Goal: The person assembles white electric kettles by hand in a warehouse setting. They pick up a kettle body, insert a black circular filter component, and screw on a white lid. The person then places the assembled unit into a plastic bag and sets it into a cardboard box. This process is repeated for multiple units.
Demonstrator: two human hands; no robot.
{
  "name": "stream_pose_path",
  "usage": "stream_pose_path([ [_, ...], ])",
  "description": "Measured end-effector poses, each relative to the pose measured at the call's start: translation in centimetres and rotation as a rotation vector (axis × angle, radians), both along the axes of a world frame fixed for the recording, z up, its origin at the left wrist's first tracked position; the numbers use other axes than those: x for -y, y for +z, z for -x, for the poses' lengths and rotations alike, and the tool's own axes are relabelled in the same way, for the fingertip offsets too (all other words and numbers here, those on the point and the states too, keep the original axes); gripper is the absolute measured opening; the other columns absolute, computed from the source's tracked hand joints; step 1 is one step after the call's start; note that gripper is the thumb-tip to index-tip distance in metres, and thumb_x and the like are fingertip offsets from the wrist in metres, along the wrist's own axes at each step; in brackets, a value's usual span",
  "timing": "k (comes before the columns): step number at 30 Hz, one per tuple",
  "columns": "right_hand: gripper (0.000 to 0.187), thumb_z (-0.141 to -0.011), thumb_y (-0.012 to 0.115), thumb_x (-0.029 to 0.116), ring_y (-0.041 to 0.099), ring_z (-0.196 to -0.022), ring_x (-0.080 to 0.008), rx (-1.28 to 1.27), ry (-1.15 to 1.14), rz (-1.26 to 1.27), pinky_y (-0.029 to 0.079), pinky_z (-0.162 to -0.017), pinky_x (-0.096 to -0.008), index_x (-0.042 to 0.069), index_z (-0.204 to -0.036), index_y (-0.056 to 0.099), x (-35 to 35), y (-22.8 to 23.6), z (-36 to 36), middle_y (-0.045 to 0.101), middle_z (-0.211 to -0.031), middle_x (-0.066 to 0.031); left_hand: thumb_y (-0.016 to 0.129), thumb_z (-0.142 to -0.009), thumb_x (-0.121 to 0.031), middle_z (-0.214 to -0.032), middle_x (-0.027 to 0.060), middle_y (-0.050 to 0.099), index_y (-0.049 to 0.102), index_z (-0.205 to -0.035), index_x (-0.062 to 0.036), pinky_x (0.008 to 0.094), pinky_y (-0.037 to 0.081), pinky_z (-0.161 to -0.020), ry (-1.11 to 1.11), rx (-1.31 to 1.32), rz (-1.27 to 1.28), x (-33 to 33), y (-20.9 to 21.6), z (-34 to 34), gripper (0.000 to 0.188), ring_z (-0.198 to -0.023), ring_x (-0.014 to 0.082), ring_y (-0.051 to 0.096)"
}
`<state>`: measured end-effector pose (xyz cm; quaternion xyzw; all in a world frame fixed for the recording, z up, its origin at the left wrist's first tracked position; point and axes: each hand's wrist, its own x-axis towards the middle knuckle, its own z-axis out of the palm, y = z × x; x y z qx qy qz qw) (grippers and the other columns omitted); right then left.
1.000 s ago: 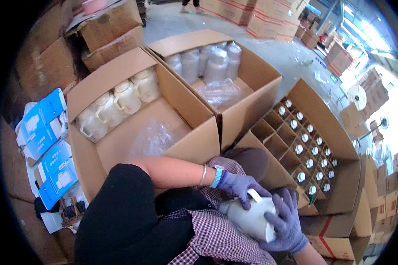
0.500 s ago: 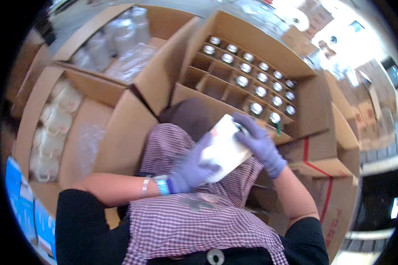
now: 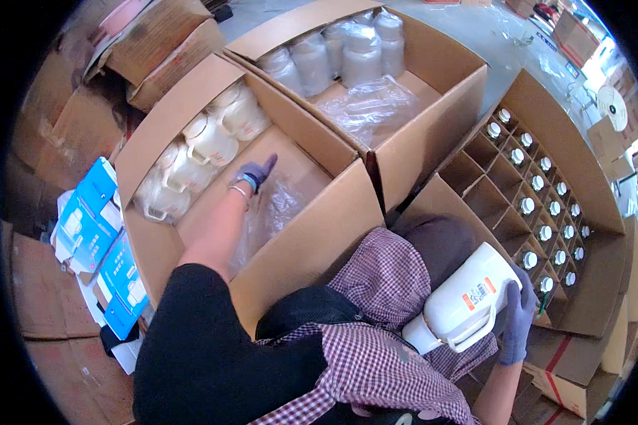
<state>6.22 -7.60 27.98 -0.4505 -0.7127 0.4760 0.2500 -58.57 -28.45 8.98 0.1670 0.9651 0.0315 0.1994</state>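
A white handled jug with orange and black labels rests tilted above my lap, its narrow neck toward the lower left. My right hand, in a purple glove, grips the jug at its broad end, with the fingers partly hidden behind it. Over on the left, my purple-gloved left hand reaches into an open carton, fingers stretched and nothing in them. Beside that hand, several white jugs, some in clear plastic, line the carton's left side. A crumpled clear plastic bag lies below the hand.
Behind stands another carton with several plastic-wrapped containers and loose film. At right, a divided carton holds several silver-capped bottles. Blue printed boxes lie at far left, near stacked brown cartons.
My left hand has let go of the jug and moved left into the carton. My right hand keeps the jug, now turned neck downward. The view has swung left.
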Motion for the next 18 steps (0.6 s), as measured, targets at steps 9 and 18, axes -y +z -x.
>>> stream_pose_path([
  [9,0.040,-0.082,0.060,0.011,0.062,-0.109,-0.0236,0.131,0.027,-0.236,0.047,-0.100,-0.0364,-0.004,-0.119,0.064,-1.0,4.8,-0.6,0.067,-0.114,-0.0141,0.062,-0.095,-0.013,-0.103,0.0064,0.071,0.069,-0.114,-0.0043,0.0326,0.055,-0.077,0.057,0.696,-1.439,-4.1,12.9,-8.7,0.022,-0.087,0.0182,0.068],
  [18,0.073,-0.075,0.079,0.021,0.060,-0.116,-0.0296,-0.224,0.192,-0.919,0.048,-0.099,-0.0411,0.003,-0.140,0.050,-2.4,12.0,17.0,0.058,-0.124,-0.0175,0.077,-0.078,-0.008,-0.088,0.0082,0.071,0.072,-0.081,-0.0111,0.0367,0.053,-0.079,-1.219,0.871,-1.220,-7.0,29.4,-28.4,0.007,-0.087,0.0259,0.070],
])
